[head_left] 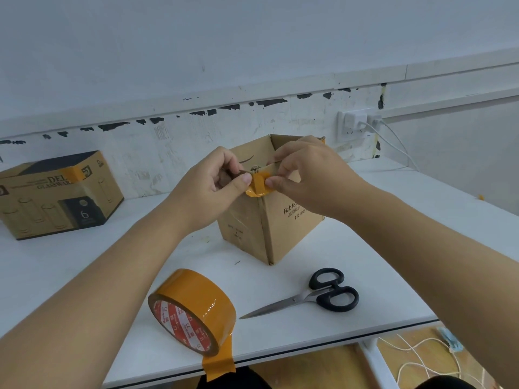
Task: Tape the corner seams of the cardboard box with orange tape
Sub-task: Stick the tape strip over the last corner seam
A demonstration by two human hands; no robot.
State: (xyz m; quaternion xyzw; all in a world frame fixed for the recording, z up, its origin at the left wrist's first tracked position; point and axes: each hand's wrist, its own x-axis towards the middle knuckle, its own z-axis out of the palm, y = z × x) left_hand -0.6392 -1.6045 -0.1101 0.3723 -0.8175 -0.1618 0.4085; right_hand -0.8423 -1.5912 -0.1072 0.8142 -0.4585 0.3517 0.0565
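An open brown cardboard box (280, 226) stands on the white table with one corner turned toward me. A short piece of orange tape (258, 188) is folded over the top of that near corner. My left hand (213, 181) pinches the tape's left side against the box with thumb and fingers. My right hand (306, 172) pinches its right side at the rim. The orange tape roll (193, 307) lies on edge near the table's front, its loose end hanging over the edge.
Black-handled scissors (317, 297) lie shut to the right of the roll. A printed glassware carton (56, 195) with an orange tape strip sits at the far left. A wall socket (356, 122) with white cables is behind the box. The table's front edge (309, 346) runs close below.
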